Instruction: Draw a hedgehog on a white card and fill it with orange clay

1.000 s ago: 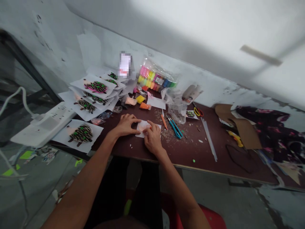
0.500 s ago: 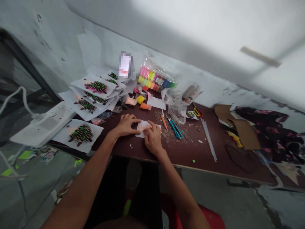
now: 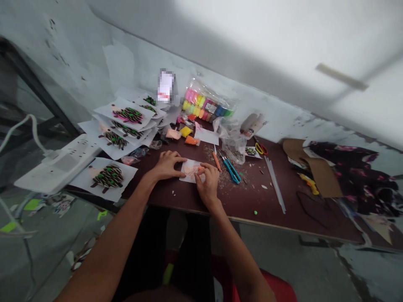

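the left grip [image 3: 166, 165] is spread open, thumb and index finger at the left edge of the small white sheet [image 3: 189, 178] — likely steadying it flat on the desk [image 3: 176, 203]. the right grip [image 3: 208, 182] bends over the sheet's other side, fingertips at an orange bit [image 3: 200, 169]; pinching or just pressing, i can't quite tell. beyond that grip, the orange-handled tool [image 3: 216, 161] and teal-handled pliers [image 3: 233, 171] lie within easy reach.
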Action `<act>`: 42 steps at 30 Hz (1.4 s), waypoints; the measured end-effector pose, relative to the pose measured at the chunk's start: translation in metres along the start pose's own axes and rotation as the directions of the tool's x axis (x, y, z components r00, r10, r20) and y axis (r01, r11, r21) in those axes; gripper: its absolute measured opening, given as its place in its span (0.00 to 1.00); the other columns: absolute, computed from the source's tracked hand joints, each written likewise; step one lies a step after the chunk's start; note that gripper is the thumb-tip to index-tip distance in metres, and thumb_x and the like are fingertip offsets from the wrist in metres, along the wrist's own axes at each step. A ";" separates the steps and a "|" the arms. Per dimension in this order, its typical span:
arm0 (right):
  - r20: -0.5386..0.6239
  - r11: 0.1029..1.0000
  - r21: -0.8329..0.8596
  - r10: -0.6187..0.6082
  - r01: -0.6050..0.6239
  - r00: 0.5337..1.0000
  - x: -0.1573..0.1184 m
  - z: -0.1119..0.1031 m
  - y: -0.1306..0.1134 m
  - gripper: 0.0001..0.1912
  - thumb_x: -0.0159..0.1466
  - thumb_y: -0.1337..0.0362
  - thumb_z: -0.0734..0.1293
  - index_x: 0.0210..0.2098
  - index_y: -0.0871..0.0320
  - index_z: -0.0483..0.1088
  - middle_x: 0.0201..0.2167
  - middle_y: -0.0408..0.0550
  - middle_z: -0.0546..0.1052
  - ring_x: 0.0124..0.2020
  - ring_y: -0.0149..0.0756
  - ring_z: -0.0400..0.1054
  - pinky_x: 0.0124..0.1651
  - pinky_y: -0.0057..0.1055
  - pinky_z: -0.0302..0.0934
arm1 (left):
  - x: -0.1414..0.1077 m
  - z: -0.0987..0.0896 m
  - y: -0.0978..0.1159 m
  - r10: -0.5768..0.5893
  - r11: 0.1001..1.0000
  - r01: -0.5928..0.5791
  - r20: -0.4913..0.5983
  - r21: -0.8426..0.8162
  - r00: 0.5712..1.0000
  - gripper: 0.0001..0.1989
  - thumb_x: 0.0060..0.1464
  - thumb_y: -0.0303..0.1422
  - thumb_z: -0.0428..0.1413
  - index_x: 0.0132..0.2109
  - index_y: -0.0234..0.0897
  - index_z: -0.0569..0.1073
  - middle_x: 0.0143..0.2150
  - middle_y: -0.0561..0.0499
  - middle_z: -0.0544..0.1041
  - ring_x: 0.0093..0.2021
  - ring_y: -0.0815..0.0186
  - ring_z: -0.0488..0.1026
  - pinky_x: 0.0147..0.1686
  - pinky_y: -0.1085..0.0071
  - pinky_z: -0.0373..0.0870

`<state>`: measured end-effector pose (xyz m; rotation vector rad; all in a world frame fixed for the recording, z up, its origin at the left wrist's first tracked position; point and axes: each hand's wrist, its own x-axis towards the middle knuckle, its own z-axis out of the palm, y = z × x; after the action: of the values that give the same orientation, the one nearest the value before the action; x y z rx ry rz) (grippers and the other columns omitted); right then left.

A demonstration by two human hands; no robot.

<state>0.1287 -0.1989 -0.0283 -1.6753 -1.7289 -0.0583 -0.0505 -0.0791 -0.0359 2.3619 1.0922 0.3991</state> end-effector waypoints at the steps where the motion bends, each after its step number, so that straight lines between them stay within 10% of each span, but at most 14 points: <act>1: 0.022 1.000 -0.019 -0.009 0.009 1.000 -0.001 -0.001 0.000 0.05 0.66 0.65 0.65 0.33 0.56 0.71 0.46 0.51 0.75 0.49 0.42 0.64 0.54 0.40 0.55 | 0.000 0.000 0.000 0.003 1.000 -0.003 0.002 0.001 1.000 0.32 0.42 0.54 0.62 0.55 0.54 0.75 0.51 0.51 0.72 0.53 0.52 0.62 0.52 0.58 0.54; 14: 0.259 0.955 -0.237 -0.115 0.179 0.959 -0.004 -0.011 -0.016 0.11 0.68 0.62 0.63 0.46 0.55 0.75 0.64 0.57 0.63 0.61 0.50 0.56 0.59 0.48 0.51 | 0.000 -0.001 0.002 0.012 1.000 -0.012 0.007 0.014 1.000 0.30 0.45 0.51 0.61 0.56 0.53 0.75 0.50 0.51 0.72 0.53 0.52 0.62 0.53 0.58 0.53; 42: 0.309 0.963 -0.155 -0.163 0.219 0.937 -0.003 -0.011 -0.014 0.13 0.68 0.63 0.64 0.50 0.50 0.76 0.65 0.53 0.61 0.62 0.49 0.56 0.61 0.48 0.50 | 0.001 0.000 -0.001 0.016 1.000 -0.016 0.007 -0.005 1.000 0.30 0.44 0.52 0.61 0.56 0.53 0.75 0.50 0.50 0.72 0.52 0.53 0.62 0.53 0.59 0.54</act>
<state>0.1207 -0.2088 -0.0158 -1.7097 -2.1682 -0.0665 -0.0509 -0.0780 -0.0364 2.3675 1.0688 0.3978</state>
